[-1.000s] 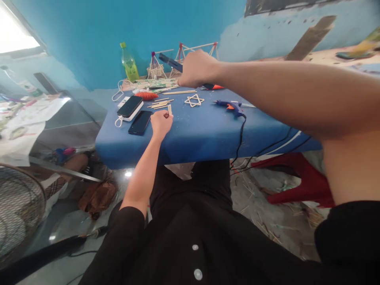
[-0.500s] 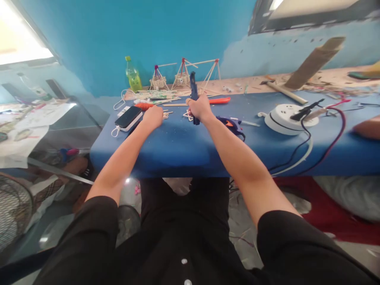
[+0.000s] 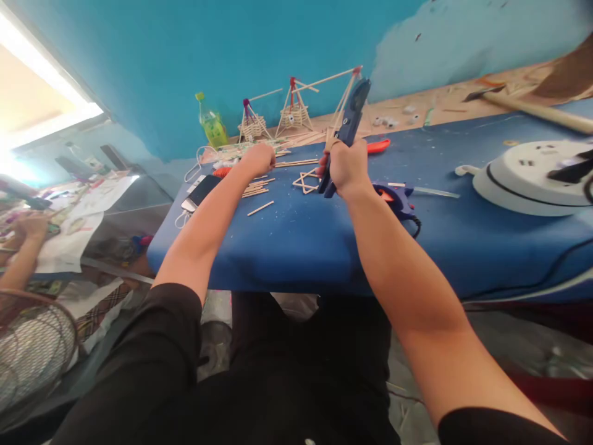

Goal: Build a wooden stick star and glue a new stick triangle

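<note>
My right hand is wrapped round a dark blue hand tool, which points up and to the right. My left hand is closed over the thin sticks; whatever its fingertips hold is too small to make out. Short wooden sticks lie below it, with one stick apart from them. Between my hands, a star-shaped stick frame lies flat on the blue table cover. Stick structures with red and purple tops stand behind.
At left are a phone and a green-yellow bottle. Right of my right hand are an orange-handled tool, a blue glue gun, a white power socket reel and a hammer. Another person's hand is far left.
The view has shifted closer and turned. My left hand has moved up and right off the short sticks, uncovering them. My right hand has lifted the blue tool, which now tilts right.
</note>
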A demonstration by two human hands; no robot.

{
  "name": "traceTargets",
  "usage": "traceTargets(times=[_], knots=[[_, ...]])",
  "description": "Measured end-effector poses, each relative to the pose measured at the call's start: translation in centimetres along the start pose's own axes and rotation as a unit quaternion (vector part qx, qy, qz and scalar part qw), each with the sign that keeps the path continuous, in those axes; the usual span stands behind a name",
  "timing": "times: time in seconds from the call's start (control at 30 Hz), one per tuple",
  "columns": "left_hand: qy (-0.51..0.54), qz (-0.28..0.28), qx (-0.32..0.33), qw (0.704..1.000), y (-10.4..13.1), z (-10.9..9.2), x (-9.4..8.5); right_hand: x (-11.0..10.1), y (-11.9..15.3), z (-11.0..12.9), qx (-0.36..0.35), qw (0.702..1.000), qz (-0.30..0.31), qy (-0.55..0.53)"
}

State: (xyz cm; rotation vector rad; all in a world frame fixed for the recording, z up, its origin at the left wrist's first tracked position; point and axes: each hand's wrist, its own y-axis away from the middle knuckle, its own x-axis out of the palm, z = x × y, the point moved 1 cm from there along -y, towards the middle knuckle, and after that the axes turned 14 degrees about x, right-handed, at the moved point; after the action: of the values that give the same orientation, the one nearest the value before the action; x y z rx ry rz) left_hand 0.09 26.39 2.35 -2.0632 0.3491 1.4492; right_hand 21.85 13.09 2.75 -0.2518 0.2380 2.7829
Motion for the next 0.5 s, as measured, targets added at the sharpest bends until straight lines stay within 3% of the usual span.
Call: traceTargets(times=[0.1, 0.27, 0.4, 0.5], knots=[[-0.039, 0.052, 0.02, 0.998, -1.8, -0.2, 1.0, -0.6, 0.5, 0.4, 0.013, 1.0, 0.009, -0.027], [-0.059, 0.084, 0.027, 0.994, -3.5, 0.1, 1.8, -0.8, 0.8, 0.6, 0.006, 0.998, 0.024, -0.051], [-0.043, 0.068, 0.014, 0.997, -4.0, 0.2, 2.4, -0.7, 0.3, 0.2, 0.01, 0.995, 0.026, -0.092], [-0.007, 0.021, 0.005, 1.0, -3.8, -0.3, 2.9, -0.8, 0.1, 0.1, 0.009, 0.995, 0.029, -0.099]])
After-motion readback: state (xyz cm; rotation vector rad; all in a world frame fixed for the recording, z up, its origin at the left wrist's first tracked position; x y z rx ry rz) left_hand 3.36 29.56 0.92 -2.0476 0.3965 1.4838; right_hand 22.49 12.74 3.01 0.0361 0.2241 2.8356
